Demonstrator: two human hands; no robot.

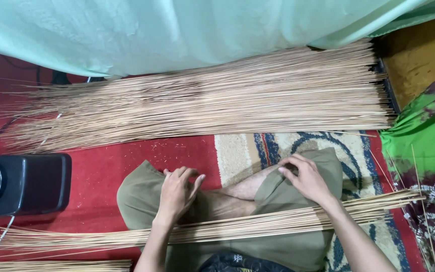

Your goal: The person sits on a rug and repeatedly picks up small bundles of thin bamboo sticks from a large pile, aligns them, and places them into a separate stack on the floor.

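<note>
I sit cross-legged in olive shorts (142, 194) on a patterned rug. A thin bundle of long pale sticks (258, 225) lies across my lap, running left to right. My left hand (177, 194) rests on my left knee with its fingers spread a little, holding nothing that I can see. My right hand (305, 176) rests on my right knee, fingers curled, thumb and forefinger close together; whether a single stick is pinched there cannot be told. A large pile of the same sticks (202, 103) lies on the floor ahead of me.
A pale green cloth (177, 30) hangs over the far edge of the pile. A black box-like device (21, 184) with a white cable stands at the left. Green patterned fabric (424, 151) lies at the right. More sticks (51, 264) lie at the bottom left.
</note>
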